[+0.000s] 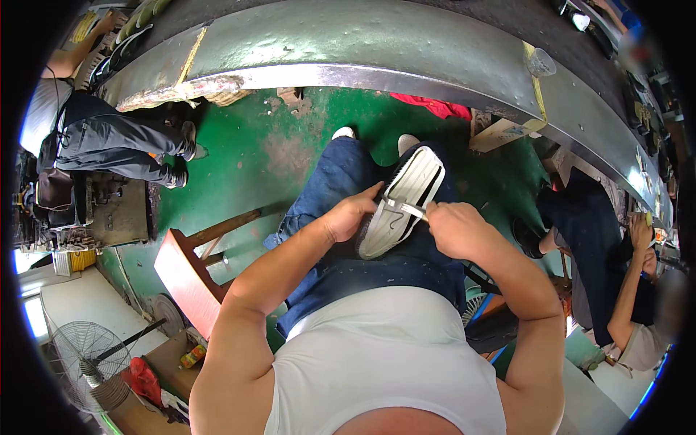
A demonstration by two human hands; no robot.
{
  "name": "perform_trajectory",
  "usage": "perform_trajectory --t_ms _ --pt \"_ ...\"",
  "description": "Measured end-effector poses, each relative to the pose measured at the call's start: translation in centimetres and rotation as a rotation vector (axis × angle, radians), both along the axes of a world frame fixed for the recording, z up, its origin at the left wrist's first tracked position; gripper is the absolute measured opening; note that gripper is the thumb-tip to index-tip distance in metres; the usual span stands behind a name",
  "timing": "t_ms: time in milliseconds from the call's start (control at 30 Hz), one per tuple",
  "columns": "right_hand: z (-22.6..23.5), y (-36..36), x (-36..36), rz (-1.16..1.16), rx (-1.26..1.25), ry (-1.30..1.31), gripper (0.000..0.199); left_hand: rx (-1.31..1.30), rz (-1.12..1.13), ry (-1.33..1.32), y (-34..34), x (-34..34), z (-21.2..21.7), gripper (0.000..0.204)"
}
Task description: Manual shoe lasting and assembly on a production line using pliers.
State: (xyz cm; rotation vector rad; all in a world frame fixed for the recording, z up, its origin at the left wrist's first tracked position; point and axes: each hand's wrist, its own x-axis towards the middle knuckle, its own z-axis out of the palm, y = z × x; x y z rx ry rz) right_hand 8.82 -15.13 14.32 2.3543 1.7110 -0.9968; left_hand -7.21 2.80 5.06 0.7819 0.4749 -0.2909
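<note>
1. The left hand (pixel 350 215) is gripping the left edge of a shoe (pixel 401 203), fingers curled around its side, while the right hand (pixel 451 226) is closing around a thin metal tool (pixel 403 208) and pressing it across the sole.
2. The shoe is lying sole-up at the centre of the frame, on the person's lap, its white ribbed sole facing the camera and its dark upper hidden beneath.
3. The person is sitting in blue jeans (pixel 341 181) and a white sleeveless top, with white toe caps showing above the knees.
4. A green floor (pixel 239 152) is spreading around the legs, and a wooden stool (pixel 190 272) is standing at the left of centre.
5. A long grey conveyor bench (pixel 348 43) is curving across the top of the frame.
6. Another person is sitting at the upper left, and a third is working at the right edge.
7. A floor fan (pixel 83 355) is standing at the lower left.
</note>
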Motion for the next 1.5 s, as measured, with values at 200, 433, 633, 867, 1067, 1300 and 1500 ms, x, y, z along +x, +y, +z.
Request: perform_trajectory --t_ms 200,433,633,867,1067,1300,1500 --pt "-5.3 -1.2 -2.0 -0.196 0.162 0.371 0.025 0.108 0.227 0.352 -1.3 1.6 -3.5 0.064" --pt "-5.5 -1.6 -1.3 -0.346 0.008 0.573 0.029 0.948 0.111 0.453 -1.1 1.9 -3.9 0.063" --pt "-4.3 -0.7 0.9 -0.267 0.275 0.026 0.034 1.164 0.139 0.108 -1.9 1.7 -4.0 0.049" --pt "-11.0 -4.0 0.8 -0.454 0.465 0.064 0.023 1.405 -0.205 -0.180 -1.1 2.6 -2.9 0.054" --pt "-4.5 -2.9 4.5 -0.689 -0.132 0.679 0.028 1.409 -0.514 -0.023 -0.8 3.2 -0.4 0.060" --pt "-10.0 -1.1 2.4 -0.477 0.391 0.155 0.039 1.516 -0.882 -0.034 -0.8 5.0 3.2 0.070" --pt "-7.6 -1.7 2.9 -0.542 0.270 0.327 0.037 1.097 -0.156 0.150 -2.6 -1.4 -2.9 0.069"
